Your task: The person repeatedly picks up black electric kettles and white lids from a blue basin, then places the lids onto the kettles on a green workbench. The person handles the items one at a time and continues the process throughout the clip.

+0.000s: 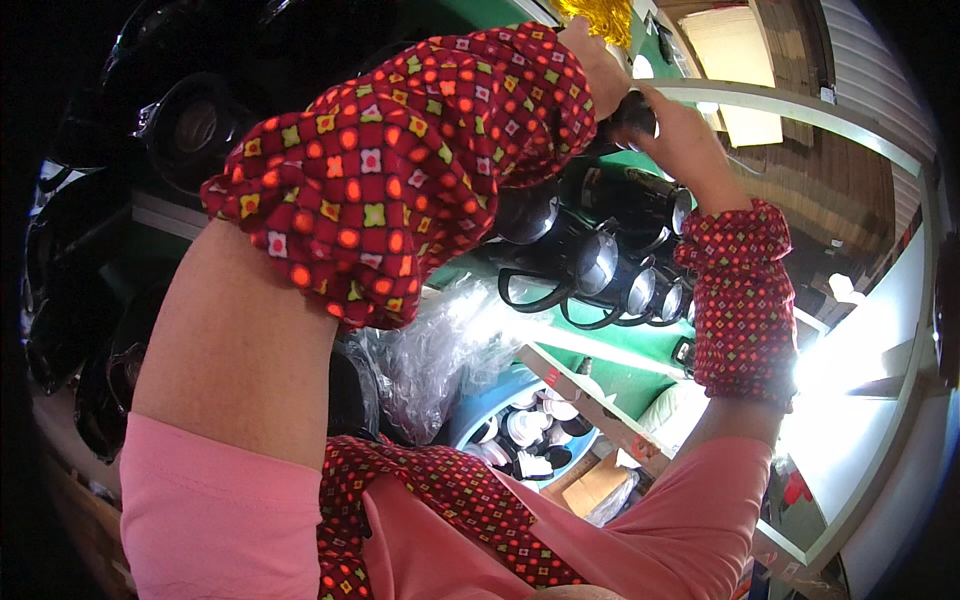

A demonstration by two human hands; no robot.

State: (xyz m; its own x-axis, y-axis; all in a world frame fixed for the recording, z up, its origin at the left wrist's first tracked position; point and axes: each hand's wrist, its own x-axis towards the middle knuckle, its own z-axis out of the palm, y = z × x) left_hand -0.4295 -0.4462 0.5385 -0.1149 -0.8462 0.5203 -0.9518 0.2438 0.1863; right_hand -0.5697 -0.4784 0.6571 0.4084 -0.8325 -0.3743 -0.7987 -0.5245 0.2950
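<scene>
Both my hands meet at the top of the view, out over a green work surface. My right hand has its thumb and fingers curled round a small glossy black rounded piece. Against its left side is my left hand, closed, its fingertips hidden; what lies inside it does not show. Shiny gold tinsel is right beyond the left hand. Below my hands, several black jugs with loop handles lie in a row, their pale round ends to the right.
Crumpled clear plastic lies near my body, beside a blue basin of white and black caps. Dark glossy vessels crowd the left. A pale metal frame curves round the right, with stacked brown cardboard behind it.
</scene>
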